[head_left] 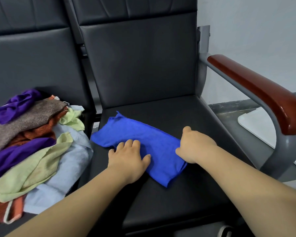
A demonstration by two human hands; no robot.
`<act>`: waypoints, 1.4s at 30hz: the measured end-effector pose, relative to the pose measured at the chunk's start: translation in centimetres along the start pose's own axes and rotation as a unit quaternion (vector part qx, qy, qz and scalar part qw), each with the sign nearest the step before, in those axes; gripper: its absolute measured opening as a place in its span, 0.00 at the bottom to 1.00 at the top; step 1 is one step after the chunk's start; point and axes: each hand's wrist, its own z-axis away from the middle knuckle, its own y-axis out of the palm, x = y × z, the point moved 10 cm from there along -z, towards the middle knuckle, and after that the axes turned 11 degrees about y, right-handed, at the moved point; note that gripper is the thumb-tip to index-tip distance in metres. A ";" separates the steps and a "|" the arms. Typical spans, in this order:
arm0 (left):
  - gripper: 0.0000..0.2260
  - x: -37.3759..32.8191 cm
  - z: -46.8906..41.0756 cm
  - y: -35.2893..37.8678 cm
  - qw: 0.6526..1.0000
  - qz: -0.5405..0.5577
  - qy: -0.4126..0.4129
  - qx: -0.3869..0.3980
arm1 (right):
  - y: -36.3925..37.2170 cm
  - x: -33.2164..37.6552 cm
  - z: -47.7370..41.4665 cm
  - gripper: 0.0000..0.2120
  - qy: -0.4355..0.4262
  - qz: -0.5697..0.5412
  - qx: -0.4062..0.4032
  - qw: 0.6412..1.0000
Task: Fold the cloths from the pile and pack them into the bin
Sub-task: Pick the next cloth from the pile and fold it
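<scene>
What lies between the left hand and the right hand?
The blue cloth: in the head view it fills the stretch between the left hand, flat on it, and the right hand gripping its edge.

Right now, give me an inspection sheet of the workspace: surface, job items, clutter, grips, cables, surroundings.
surface: black chair seat, cloth laid on it.
job's things: blue cloth part-folded on the seat; pile of cloths on the next seat to the left; bin not seen.
clutter: nothing seen.
grips: left hand pressed flat on the blue cloth; right hand holds its right end.
cables: nothing seen.
surroundings: wooden armrest at right, pale wall, white object on the floor, partly shown.
</scene>
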 end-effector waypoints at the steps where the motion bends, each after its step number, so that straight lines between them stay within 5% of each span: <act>1: 0.22 0.3 -0.3 0.3 1.000 0.010 0.008 0.004 | 0.2 0.0 0.1 0.14 0.000 0.000 0.005 1.000; 6: 0.29 2.4 -1.3 0.9 0.997 0.053 0.009 0.051 | 2.7 1.9 1.3 0.08 -0.071 0.051 0.060 0.994; 10: 0.28 3.1 -0.4 -0.5 0.998 0.042 -0.031 0.022 | 3.3 3.1 2.3 0.08 -0.110 0.053 0.063 0.991; 12: 0.26 2.8 0.7 -0.6 0.991 0.130 -0.039 -0.006 | 2.7 3.4 2.6 0.06 -0.124 0.046 0.042 0.990; 16: 0.20 0.5 3.3 -0.3 0.926 0.377 0.000 -0.012 | 1.5 4.5 3.1 0.06 -0.183 -0.025 0.011 0.983; 19: 0.21 -0.7 5.6 0.7 0.833 0.551 -0.029 0.035 | 2.9 4.9 3.6 0.08 -0.210 -0.053 0.073 0.974; 21: 0.22 -1.1 6.6 0.6 0.807 0.588 -0.008 0.045 | 3.9 4.7 4.0 0.09 -0.206 -0.078 0.131 0.967; 23: 0.21 -0.9 7.2 -0.3 0.815 0.579 0.019 0.028 | 4.3 4.5 4.3 0.15 -0.210 -0.092 0.171 0.958; 27: 0.11 0.5 7.8 -2.0 0.892 0.449 0.002 -0.044 | 4.9 4.3 4.9 0.24 -0.214 -0.061 0.167 0.961; 31: 0.05 1.9 7.7 -3.5 0.897 0.432 -0.013 -0.092 | 3.3 4.7 5.0 0.04 -0.208 -0.053 0.048 0.976; 33: 0.06 3.1 7.8 -4.3 0.898 0.430 -0.033 -0.087 | 2.1 4.3 4.7 0.02 -0.183 -0.114 0.036 0.976; 37: 0.09 5.5 8.7 -4.4 0.842 0.527 -0.115 -0.036 | 2.7 4.2 5.1 0.02 -0.120 -0.366 0.242 0.891; 39: 0.11 6.0 9.2 -4.1 0.808 0.572 -0.140 -0.011 | 3.2 4.8 6.2 0.11 -0.112 -0.419 0.333 0.837; 42: 0.13 6.5 9.3 -4.0 0.786 0.599 -0.154 0.001 | 2.6 5.4 6.4 0.13 -0.107 -0.471 0.370 0.794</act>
